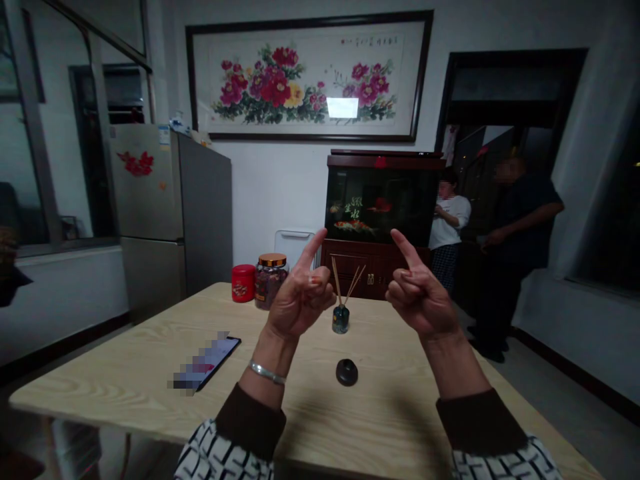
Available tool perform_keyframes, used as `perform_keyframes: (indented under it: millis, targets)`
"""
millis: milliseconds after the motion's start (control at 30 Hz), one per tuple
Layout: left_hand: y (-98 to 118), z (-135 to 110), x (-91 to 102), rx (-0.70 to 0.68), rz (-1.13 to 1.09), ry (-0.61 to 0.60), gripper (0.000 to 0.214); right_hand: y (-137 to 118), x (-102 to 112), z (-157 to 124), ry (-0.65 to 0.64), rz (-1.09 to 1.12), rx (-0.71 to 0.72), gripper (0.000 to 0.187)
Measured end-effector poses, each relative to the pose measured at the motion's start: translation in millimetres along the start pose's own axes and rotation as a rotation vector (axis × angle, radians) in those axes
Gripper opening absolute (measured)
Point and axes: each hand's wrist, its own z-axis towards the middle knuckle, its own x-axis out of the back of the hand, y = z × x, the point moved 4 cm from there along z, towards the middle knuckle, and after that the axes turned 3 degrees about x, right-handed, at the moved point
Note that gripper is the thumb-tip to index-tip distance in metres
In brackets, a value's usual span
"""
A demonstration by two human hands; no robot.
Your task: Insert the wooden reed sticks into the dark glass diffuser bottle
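My left hand (300,300) and my right hand (423,293) are raised in the air above a pale wood-grain table (115,373). Each has its index finger pointing up and its other fingers curled, and neither holds anything. A silver bangle (267,372) circles my left wrist. Below and between my hands stand a small glass bottle with thin reed sticks (341,319) and a round black object (347,372). A smartphone (207,363) with a blurred screen lies on the table left of my left hand.
A glass jar with a gold lid (271,281) and a red tin (243,283) stand at the table's far edge. Behind are a fish tank on a wooden cabinet (383,197), a refrigerator (170,213), and two people standing (450,227) (515,247) at the right.
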Motion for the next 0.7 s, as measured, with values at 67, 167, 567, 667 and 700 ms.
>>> perform_keyframes:
  millis: [67,167,567,667,700]
  targets:
    - [-13.8,-11.2,6.8,0.003,-0.048,-0.015,0.09,14.7,2.6,-10.8,0.01,0.075,-0.005,0.076]
    - [-40.3,-29.5,22.5,0.003,-0.142,-0.023,0.09,44.3,11.6,-29.2,0.038,0.209,-0.022,0.079]
    - [-82.1,-35.9,69.7,0.017,-0.256,0.045,0.09,93.2,44.3,-38.1,0.05,0.372,-0.063,0.081]
    - [-85.4,-32.4,80.5,0.042,-0.233,0.072,0.086,102.8,55.7,-36.3,0.1,0.375,-0.071,0.073]
    - [-88.1,-30.6,87.3,0.054,-0.222,0.1,0.083,108.3,62.5,-35.4,0.131,0.363,-0.077,0.068]
